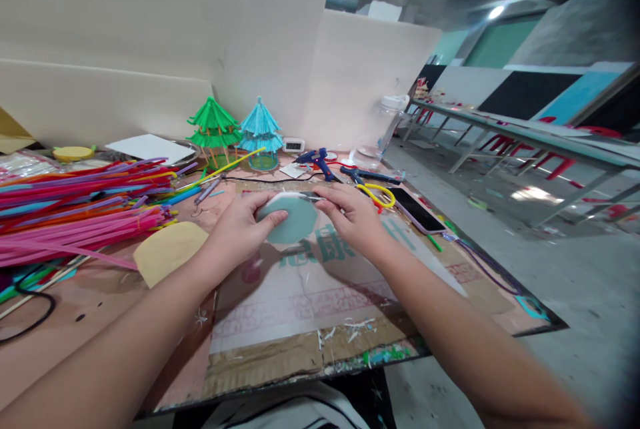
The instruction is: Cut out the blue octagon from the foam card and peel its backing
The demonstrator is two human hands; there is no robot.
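My left hand grips a teal foam disc by its left edge, thumb on its face, holding it just above the cardboard-covered table. My right hand pinches a thin metal tool against the disc's upper right rim; whether it is a blade or tweezers I cannot tell. A yellow foam piece lies left of my left wrist.
A heap of coloured straws fills the left side. Green and blue straw pavilions stand at the back. A glue gun, yellow-handled scissors and a phone lie to the right. Long tables stand beyond.
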